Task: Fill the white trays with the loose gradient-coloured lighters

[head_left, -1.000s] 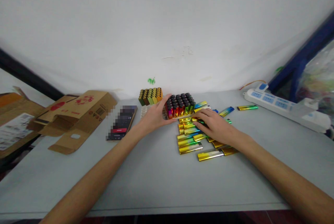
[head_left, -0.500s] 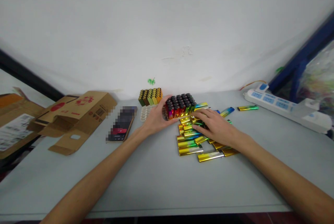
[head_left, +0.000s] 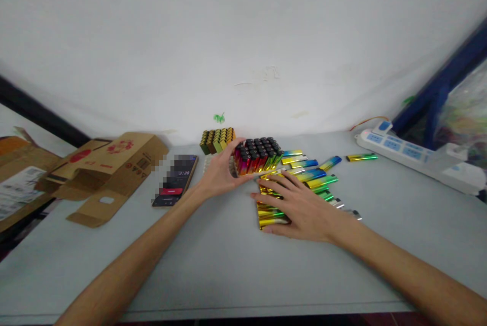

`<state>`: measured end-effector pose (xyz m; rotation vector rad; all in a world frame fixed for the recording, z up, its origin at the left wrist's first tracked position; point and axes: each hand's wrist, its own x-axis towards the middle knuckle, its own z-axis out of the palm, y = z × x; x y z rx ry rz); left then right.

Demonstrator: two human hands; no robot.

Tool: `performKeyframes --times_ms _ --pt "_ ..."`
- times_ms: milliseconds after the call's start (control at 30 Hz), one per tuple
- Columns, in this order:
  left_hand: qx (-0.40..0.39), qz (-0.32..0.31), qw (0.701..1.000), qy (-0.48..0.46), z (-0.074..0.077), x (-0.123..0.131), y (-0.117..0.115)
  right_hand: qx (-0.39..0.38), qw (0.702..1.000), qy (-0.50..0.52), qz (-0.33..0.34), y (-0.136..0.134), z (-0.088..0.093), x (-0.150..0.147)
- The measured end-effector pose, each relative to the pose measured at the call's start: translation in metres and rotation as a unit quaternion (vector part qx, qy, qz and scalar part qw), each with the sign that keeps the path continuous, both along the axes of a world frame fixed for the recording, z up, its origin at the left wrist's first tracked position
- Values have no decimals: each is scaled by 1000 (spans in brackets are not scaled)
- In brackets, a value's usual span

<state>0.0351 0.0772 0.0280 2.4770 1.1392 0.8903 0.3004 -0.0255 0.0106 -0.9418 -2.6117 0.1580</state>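
My left hand (head_left: 218,174) is wrapped round the left side of a block of upright black-topped pieces (head_left: 258,156) with shiny red, purple and gold bodies. Its thumb lies along the front and its fingers reach behind. Flat on a spread of metallic gold, green and blue slim pieces (head_left: 321,182), which look like lighter bodies, rests my right hand (head_left: 300,207). Its fingers are spread, pointing left, and cover several pieces. Partly hidden behind my left hand is a pale tray with round holes (head_left: 207,162).
A block of upright gold-topped pieces (head_left: 216,141) stands by the wall. At left lie a phone (head_left: 175,181) and an opened cardboard box (head_left: 125,164). A white power strip (head_left: 414,153) runs along the right side. One loose gold-green piece (head_left: 361,157) lies near it.
My right hand has moved toward me and slightly left, its fingers spreading over the near pieces. More pieces behind it now show. My left hand keeps its hold on the black-topped block.
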Motion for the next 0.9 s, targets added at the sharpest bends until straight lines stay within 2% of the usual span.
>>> performKeyframes --times_ms 200,400,600,900 --pt "-22 16 999 25 10 -11 -7 -28 999 -19 -12 2 5 10" --pt "-14 13 999 51 14 -23 -20 -52 998 -27 -24 9 15 26" --pt "-32 18 997 64 17 -37 -30 -47 998 -14 -37 12 13 31" --pt "-72 -31 994 82 34 -59 -38 -28 998 16 -60 16 11 34"
